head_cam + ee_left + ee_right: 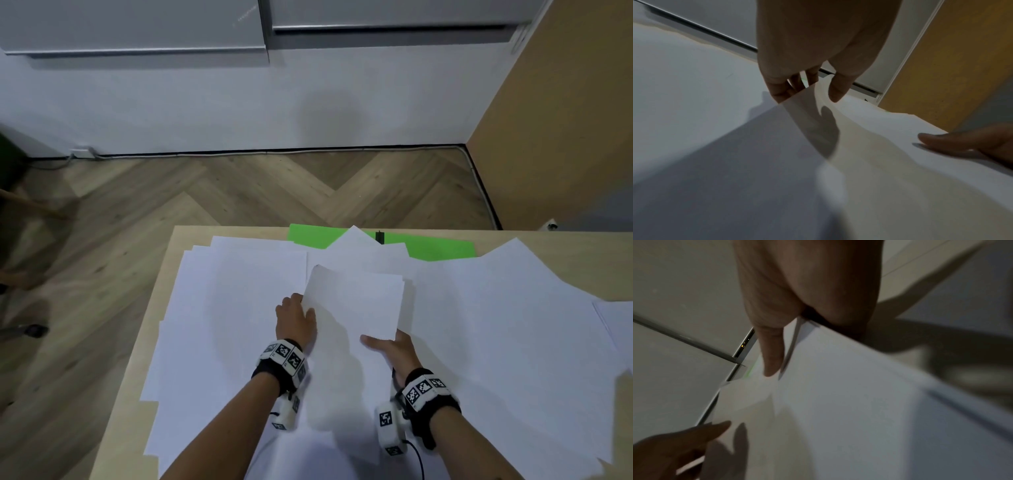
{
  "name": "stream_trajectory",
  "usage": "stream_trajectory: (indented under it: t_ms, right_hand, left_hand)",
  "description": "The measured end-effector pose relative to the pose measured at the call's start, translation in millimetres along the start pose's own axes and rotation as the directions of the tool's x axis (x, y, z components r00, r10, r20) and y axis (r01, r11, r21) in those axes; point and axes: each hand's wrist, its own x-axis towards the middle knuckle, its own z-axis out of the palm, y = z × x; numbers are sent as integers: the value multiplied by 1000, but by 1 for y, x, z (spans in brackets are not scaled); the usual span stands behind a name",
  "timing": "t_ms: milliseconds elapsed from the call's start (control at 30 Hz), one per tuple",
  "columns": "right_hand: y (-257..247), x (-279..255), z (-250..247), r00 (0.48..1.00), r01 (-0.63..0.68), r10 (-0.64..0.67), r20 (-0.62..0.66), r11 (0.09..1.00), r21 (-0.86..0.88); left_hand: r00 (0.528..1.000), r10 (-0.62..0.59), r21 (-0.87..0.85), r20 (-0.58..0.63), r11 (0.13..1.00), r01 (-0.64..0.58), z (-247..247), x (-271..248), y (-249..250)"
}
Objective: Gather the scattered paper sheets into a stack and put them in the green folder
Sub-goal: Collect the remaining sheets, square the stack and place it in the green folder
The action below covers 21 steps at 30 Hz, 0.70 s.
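Many white paper sheets lie scattered over the wooden table (pixel 147 294). In the middle I hold a small bunch of sheets (pixel 356 301) lifted a little above the rest. My left hand (pixel 303 306) grips its left edge, thumb on top and fingers (pixel 781 92) underneath. At the bunch's near right corner my right hand (pixel 380 341) pinches the sheets, with the thumb (pixel 772 356) lying along the upper face. The green folder (pixel 442 250) lies flat at the table's far edge, partly covered by sheets.
Loose sheets spread to the left (pixel 239 325) and to the right (pixel 496 308), some overhanging the table's edges. A small black clip (pixel 380 236) sits by the folder. Beyond the far edge is wooden floor (pixel 239 192), then a white wall with cabinets.
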Motion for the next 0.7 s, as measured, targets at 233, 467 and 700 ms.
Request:
stream_trajectory:
  t_ms: [233,467,700]
  right_hand:
    - [2,-1,-19,993,-8,-1,-119,998,-68]
    - [3,7,-63,971,-18,-27,-239,982,-186]
    - [5,-6,-84,917,-6,-8,-399,999,-35]
  left_hand:
    - [997,9,-250,72,968,10,-3,-11,1]
    - [980,175,-93,90,982,-166,-9,-3,-1]
    - [976,158,484,152,849,-212,-18,-5,-20]
